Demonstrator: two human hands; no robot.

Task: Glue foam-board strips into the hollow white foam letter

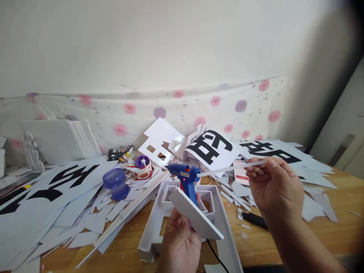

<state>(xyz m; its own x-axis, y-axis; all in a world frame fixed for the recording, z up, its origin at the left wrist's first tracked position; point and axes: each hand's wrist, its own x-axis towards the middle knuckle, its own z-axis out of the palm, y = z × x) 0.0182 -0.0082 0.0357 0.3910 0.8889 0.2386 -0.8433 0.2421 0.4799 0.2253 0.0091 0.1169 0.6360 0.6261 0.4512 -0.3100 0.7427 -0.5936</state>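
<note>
My left hand (pixel 179 242) is closed round the handle of a blue hot glue gun (pixel 184 178) and also grips a white foam board piece (pixel 196 216) that slants across the gun. The gun's nozzle points left and a small red light glows on its body. My right hand (pixel 273 187) pinches a long translucent glue stick (pixel 230 168) whose far end meets the back of the gun. Under both hands a white foam board letter frame (pixel 218 206) lies on the wooden table (pixel 344 212).
Paper sheets with large black characters (pixel 212 146) and many white offcuts cover the table. A purple-lidded jar (pixel 116 183), a tape roll (pixel 141 169) and a black pen (pixel 254 220) lie nearby. Stacked white boards (pixel 61 140) lean on a dotted cloth at the back.
</note>
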